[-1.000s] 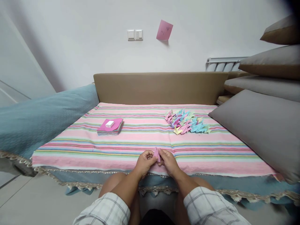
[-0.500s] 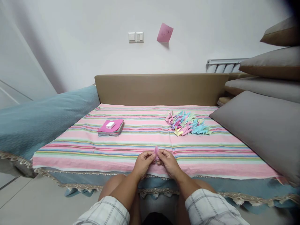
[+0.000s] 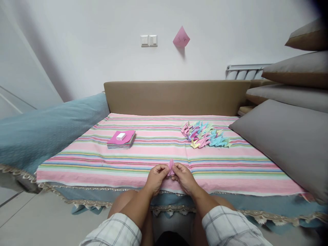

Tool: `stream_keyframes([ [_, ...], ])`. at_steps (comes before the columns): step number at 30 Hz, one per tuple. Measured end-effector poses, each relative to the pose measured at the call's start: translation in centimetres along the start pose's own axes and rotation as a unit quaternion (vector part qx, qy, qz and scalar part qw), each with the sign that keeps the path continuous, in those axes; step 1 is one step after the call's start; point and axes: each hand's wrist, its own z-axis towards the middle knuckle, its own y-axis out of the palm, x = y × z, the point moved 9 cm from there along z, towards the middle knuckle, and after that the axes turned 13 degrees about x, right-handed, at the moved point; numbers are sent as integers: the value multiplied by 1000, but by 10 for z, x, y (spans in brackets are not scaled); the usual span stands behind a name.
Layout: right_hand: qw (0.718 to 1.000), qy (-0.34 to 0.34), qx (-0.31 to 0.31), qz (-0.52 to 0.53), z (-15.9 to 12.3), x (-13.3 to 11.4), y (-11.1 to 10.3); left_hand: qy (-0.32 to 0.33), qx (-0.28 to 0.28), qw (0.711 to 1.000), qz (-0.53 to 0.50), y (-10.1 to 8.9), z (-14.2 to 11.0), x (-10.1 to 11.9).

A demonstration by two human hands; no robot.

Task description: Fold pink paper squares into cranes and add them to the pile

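Note:
Between my two hands, a small folded pink paper [image 3: 171, 167] stands with its narrow tip upward, above the front edge of the striped cloth. My left hand [image 3: 157, 176] pinches its left side between thumb and fingers. On the right side, my right hand [image 3: 183, 176] grips it the same way, with the lower fingers curled under. The fingers cover part of the paper's lower end. Farther off to the right lies a pile of folded paper cranes [image 3: 205, 135] in pink, blue, yellow and purple.
A stack of coloured paper sheets [image 3: 120, 145] sits at left with a small white block [image 3: 121, 136] on top. Grey cushions [image 3: 282, 136] are heaped along the right. A brown backrest [image 3: 174, 97] stands behind the striped cloth [image 3: 153, 152]. A pink note [image 3: 181, 37] hangs on the wall.
Both hands have turned the folded pink paper slightly, and my left hand has shifted a little to the left. The note on the wall has swung. The view has tipped slightly upward.

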Motion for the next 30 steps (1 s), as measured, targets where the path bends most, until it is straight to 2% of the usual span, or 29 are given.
stream_keyframes([
  [6,1000,9,-7,5,0,2,3,-52,7,997,-64,3,-2,-5],
  [10,1000,7,-7,4,-1,0,4,-84,0,994,-69,4,-3,-12],
  [13,1000,1,-10,-11,-1,1,4,-55,23,998,-37,-2,0,-10],
  [18,999,-27,-12,-44,-1,-1,3,51,70,996,36,-11,2,7],
  [20,998,-37,-12,-58,-2,-3,4,75,82,992,59,-13,1,11],
  [30,997,-33,-10,-74,-4,-7,5,86,74,991,72,-13,2,13],
])
